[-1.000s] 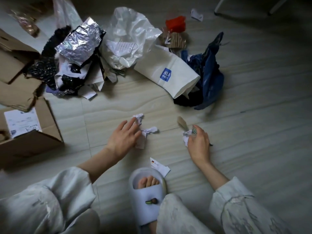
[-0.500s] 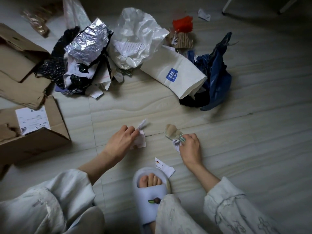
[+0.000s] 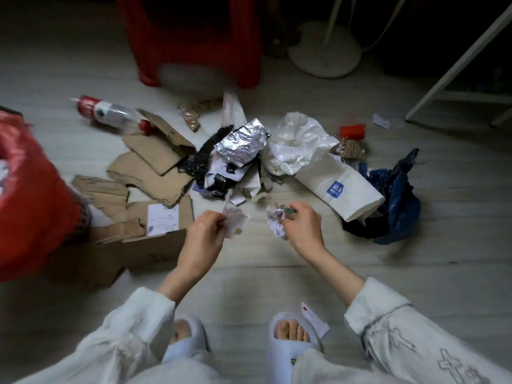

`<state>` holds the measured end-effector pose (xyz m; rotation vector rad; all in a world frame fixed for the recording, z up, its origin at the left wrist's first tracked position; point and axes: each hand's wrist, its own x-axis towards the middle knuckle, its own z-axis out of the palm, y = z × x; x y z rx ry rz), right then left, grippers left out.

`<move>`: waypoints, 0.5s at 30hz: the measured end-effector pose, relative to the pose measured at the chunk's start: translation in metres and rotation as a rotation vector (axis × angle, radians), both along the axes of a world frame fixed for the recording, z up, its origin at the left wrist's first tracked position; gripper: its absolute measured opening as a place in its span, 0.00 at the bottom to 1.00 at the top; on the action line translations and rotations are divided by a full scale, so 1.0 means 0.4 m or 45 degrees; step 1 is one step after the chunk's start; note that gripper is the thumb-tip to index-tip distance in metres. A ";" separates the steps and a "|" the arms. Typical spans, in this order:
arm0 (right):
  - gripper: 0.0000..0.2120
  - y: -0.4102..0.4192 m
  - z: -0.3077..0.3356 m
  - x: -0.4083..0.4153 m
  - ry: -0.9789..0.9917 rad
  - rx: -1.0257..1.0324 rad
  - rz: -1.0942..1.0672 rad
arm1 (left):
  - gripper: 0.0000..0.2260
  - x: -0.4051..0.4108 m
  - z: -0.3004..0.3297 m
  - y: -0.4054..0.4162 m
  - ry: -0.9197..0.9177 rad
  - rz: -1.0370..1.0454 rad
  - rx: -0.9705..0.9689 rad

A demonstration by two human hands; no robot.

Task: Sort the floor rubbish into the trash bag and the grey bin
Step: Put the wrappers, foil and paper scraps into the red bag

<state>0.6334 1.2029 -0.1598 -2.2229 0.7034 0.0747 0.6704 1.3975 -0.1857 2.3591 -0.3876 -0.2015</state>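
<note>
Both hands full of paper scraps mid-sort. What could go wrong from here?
1. The left hand only pinches its paper scrap by an edge; it may slip on the way to the red bag.
2. The right hand bunches crumpled paper with a striped bit; small pieces could drop out.
3. The white tag beside the right slipper sits outside the pile and is easily missed.

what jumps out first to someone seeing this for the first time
Two hands at centre: the left hand pinches a paper scrap and the right hand grips a crumpled paper wad. Just beyond lies the rubbish pile, topped by shiny crumpled foil. A red trash bag fills the left edge.
</note>
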 end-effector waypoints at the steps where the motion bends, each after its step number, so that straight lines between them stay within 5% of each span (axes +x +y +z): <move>1: 0.11 0.028 0.039 0.040 -0.049 0.004 0.054 | 0.06 0.018 0.037 0.028 -0.046 0.039 -0.016; 10: 0.03 0.397 0.328 0.268 -0.220 0.188 0.462 | 0.19 0.101 0.297 0.375 -0.359 0.557 -0.148; 15: 0.05 0.661 0.366 0.345 -0.232 0.378 0.650 | 0.14 0.123 0.328 0.615 -0.394 0.898 0.008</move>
